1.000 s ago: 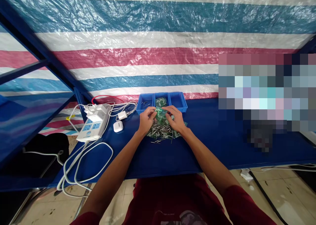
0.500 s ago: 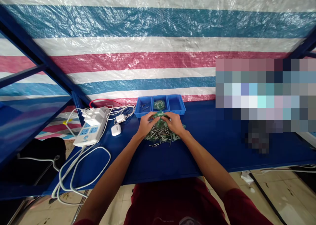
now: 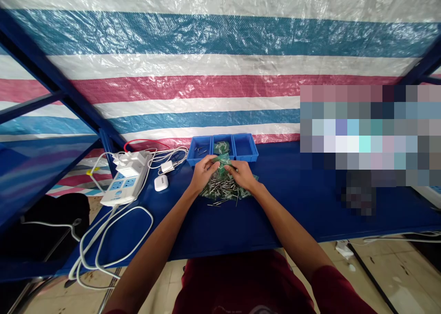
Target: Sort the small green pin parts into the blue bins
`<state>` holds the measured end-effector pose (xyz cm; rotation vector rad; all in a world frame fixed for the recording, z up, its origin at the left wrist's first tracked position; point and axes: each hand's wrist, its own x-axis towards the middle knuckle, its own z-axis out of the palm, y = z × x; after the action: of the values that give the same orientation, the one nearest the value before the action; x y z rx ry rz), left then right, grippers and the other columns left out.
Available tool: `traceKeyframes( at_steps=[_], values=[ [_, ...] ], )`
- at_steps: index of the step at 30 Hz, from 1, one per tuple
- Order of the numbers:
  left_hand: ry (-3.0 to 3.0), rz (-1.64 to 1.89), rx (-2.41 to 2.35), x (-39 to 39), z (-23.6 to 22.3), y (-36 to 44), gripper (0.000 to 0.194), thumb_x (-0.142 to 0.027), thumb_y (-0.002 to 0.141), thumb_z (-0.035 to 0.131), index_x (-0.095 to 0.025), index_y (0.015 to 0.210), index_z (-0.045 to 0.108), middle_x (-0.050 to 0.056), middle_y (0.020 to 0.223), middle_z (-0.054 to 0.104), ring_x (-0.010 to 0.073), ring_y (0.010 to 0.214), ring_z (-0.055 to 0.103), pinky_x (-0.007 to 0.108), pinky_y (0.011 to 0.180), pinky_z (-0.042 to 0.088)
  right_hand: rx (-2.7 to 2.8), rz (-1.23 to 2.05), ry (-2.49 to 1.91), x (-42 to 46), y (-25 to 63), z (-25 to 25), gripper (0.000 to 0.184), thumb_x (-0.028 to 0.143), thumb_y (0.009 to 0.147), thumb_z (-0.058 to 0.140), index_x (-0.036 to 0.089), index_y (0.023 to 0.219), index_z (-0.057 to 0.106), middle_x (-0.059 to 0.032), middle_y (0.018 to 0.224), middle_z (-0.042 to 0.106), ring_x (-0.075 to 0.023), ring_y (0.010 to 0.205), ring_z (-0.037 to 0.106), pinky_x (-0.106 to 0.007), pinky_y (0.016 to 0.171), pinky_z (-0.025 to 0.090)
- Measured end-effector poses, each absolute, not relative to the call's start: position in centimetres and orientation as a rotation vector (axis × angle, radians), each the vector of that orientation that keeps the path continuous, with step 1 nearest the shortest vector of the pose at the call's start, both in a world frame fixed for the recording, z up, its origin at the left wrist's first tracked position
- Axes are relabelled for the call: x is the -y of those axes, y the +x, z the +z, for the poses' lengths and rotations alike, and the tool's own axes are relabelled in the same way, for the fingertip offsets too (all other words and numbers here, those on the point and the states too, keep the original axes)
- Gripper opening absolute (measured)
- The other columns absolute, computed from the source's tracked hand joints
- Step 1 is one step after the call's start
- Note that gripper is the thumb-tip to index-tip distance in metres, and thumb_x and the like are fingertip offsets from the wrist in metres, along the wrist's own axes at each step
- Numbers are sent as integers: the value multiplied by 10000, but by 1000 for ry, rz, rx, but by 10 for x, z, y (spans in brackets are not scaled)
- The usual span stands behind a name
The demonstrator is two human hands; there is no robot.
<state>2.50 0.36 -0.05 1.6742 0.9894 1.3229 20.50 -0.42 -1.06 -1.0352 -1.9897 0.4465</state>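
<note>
A small clear plastic bag with a green tint (image 3: 223,160) is stretched between my two hands, above a heap. My left hand (image 3: 203,174) pinches its left side between thumb and fingers. On the right side, my right hand (image 3: 243,173) grips the bag in the same way. Below and between the hands lies the pile of thin metal rods (image 3: 223,185), mixed with green-tinted bags; its far part is hidden by the hands. Just beyond my fingers, another green-tinted bag (image 3: 221,147) lies in the middle blue bin.
Three joined blue bins (image 3: 247,158) stand behind the pile; the left one holds a few metal rods (image 3: 202,149). To the left are a white power strip (image 3: 119,190), looped white cables (image 3: 150,217), a white earphone case (image 3: 161,183) and a white adapter (image 3: 167,166). Striped sheeting (image 3: 206,88) hangs behind.
The bag between my hands now shows more of its length, and my right hand has shifted slightly lower. The bins and pile stay in place; the view has shifted slightly.
</note>
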Motion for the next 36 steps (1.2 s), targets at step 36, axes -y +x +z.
traceKeyframes(
  at_steps=[36],
  values=[
    [1537,1346,-1037,-4,3,25,380,-472,750,707,-198,978,577,-62,560,516,86,484,471,184,482,388,1881,398,-839,7,201,-10,316,166,868,446,246,1117,625,-85,1093,528,-170,846,546,-291,662,493]
  ],
)
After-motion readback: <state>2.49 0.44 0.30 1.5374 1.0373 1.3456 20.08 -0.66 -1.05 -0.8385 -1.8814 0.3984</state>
